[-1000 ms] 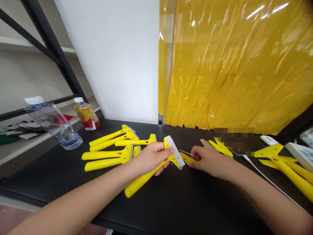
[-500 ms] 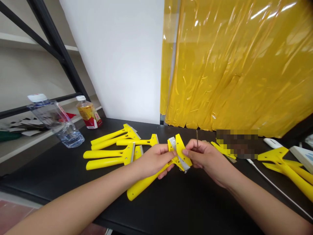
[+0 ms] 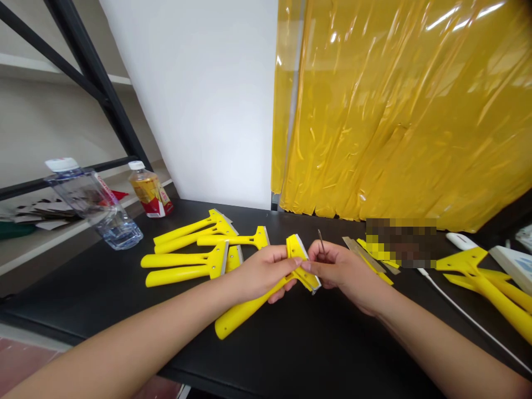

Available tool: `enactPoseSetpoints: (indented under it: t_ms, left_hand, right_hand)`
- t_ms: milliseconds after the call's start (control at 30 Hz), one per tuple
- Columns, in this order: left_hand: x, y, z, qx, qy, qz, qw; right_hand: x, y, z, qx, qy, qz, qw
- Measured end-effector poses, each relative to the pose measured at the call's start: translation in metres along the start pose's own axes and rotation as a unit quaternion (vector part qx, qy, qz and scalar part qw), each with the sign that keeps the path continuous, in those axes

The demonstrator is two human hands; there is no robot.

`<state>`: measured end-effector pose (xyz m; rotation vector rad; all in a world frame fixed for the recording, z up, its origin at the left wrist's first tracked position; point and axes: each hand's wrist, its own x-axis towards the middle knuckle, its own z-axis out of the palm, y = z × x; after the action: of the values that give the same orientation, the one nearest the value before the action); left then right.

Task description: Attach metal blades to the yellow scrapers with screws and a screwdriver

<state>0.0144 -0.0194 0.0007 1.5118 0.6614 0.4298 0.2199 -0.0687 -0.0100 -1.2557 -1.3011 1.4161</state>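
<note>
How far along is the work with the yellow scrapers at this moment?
Done, it seems: five scrapers lie grouped left on the table, some showing blades. In hand: the left hand holds one scraper; the right hand presses its head and holds a thin metal tool. Left: loose blades and more scrapers at right.

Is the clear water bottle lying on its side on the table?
No, the clear water bottle stands with its white cap up, at the left edge of the black table.

On the surface [image 3: 291,343], a scraper pile [image 3: 195,252] lies left of the hands; 2 bottles [image 3: 93,202] stand further left; more scrapers [image 3: 482,274] lie right, before the curtain [image 3: 399,111].
</note>
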Motion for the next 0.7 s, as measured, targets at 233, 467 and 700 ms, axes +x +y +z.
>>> enactPoseSetpoints:
  t_ms: [233,467,700]
  left_hand:
    - [-0.0004,-0.0001,-0.0018,0.001,0.005,0.017,1.000]
    - [0.0014,-0.0062,-0.0043,0.022,-0.015,0.012,1.000]
    - [0.0018,-0.0041,-0.0041,0.004,-0.017,0.014,1.000]
  right_hand:
    - [-0.0009,0.0014,-0.0002,0.119,-0.034,0.049,0.991]
    - [0.0002,0.0069,0.0054,0.052,0.008,0.015,0.999]
    - [-0.0001,0.0029,-0.0037,0.028,-0.019,-0.010,0.999]
